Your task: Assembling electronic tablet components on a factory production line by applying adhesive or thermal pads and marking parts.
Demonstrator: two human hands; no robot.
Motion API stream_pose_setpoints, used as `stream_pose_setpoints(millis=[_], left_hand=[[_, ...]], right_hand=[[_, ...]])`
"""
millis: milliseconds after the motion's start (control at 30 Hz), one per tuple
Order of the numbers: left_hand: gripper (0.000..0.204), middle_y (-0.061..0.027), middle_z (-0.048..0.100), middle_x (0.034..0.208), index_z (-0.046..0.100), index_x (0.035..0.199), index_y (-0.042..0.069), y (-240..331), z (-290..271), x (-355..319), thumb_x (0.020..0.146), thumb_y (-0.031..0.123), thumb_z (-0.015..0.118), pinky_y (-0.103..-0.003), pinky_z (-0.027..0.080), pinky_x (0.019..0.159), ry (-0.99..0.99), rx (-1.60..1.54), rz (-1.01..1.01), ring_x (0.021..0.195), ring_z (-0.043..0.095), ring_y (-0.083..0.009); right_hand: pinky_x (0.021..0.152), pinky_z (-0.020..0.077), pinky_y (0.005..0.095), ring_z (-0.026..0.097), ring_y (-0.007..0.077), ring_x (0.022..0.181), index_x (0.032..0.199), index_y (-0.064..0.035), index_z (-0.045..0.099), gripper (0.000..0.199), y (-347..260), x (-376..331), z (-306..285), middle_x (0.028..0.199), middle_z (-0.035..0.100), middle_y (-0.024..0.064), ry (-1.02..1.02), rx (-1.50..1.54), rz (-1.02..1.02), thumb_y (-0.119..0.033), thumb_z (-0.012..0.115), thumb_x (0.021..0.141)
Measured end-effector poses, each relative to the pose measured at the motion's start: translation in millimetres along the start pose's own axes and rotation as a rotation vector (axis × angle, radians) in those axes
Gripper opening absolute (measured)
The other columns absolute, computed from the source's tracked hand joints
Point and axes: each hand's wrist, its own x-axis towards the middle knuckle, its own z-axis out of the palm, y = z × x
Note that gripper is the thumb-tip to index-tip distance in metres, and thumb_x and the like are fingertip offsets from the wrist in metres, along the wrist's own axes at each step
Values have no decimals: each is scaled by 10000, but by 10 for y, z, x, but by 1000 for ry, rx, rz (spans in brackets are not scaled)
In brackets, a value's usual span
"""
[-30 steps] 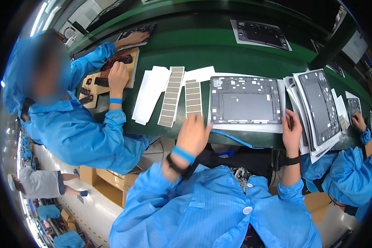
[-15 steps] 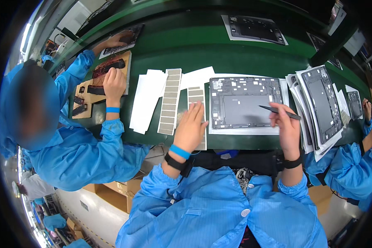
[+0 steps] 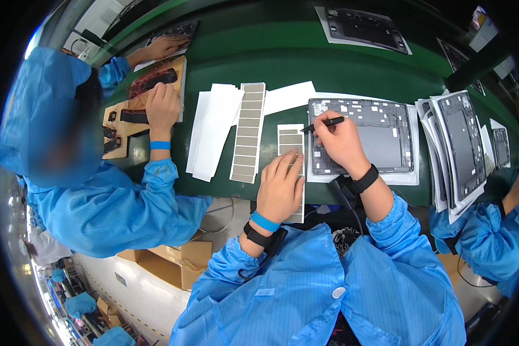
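Note:
My left hand (image 3: 281, 187) lies with fingers stretched on a narrow white sheet of grey stickers (image 3: 291, 135), covering its middle. My right hand (image 3: 343, 141) is closed on a pair of slim black tweezers (image 3: 327, 123), their tip pointing left at the sheet's upper right edge. Whether the tip touches a sticker is too small to tell. Beneath and beside that hand, a dark tablet housing (image 3: 386, 151) with small white patches rests on white paper (image 3: 395, 178). A second, longer sticker sheet (image 3: 249, 132) lies to the left of the first.
White paper strips (image 3: 213, 132) lie left of the sheets on the green table (image 3: 259, 55). At right leans a stack of housings with paper (image 3: 458, 147). Another housing (image 3: 366, 29) lies far back. A co-worker's hand (image 3: 162, 109) is over a wooden board (image 3: 116, 151) at left.
My right hand has moved left with the tweezers, from over the housing to the sticker sheet. My left hand stays on that sheet, slightly lower. The whole view has shifted a little.

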Motion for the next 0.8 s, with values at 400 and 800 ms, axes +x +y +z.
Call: stream_pose_setpoints(millis=[400, 800], left_hand=[[563, -130, 448, 1442, 492, 1369, 30, -1, -85, 24, 848, 186, 638, -449, 369, 1047, -125, 49, 12, 1277, 442, -327], [555, -160, 414, 1468, 449, 1385, 25, -222, -103, 713, 896, 225, 617, -467, 364, 1095, -261, 264, -38, 1348, 410, -339]], right_hand=[[538, 479, 234, 635, 112, 596, 1047, 41, 662, 220, 12, -22, 85, 686, 657, 73, 55, 244, 72, -123, 579, 927], [651, 496, 240, 620, 105, 696, 1039, 29, 650, 165, 197, 103, -386, 762, 635, 38, 52, 303, 51, -73, 554, 952]])
